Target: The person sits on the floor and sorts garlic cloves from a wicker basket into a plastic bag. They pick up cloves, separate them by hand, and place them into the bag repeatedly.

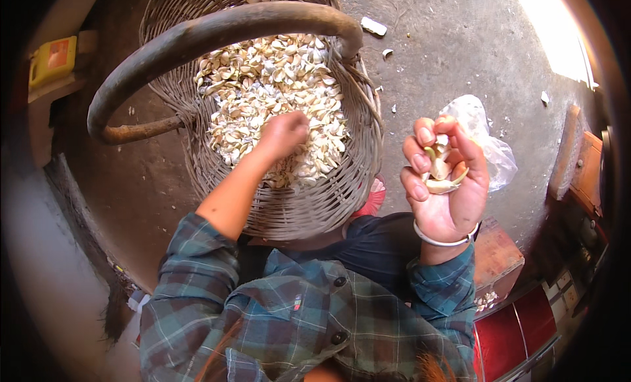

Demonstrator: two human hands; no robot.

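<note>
A wicker basket (305,209) with a thick wooden handle (236,25) stands before me, holding a heap of garlic cloves (276,98). My left hand (286,134) is over the near part of the heap, blurred, with its fingers curled down. Whether it has hold of a clove is hidden. To the right of the basket I hold up my right hand (456,204), palm towards me, with a white bracelet at the wrist. Its fingers are bent around a few garlic cloves (440,171), some with green-yellow sprouts.
A clear plastic bag (495,155) lies on the concrete floor behind my right hand. A white block (373,26) and scattered bits of skin are beyond the basket. At right stand a wooden box (498,259) and a red cabinet (517,328); at left, a yellow jug (53,61).
</note>
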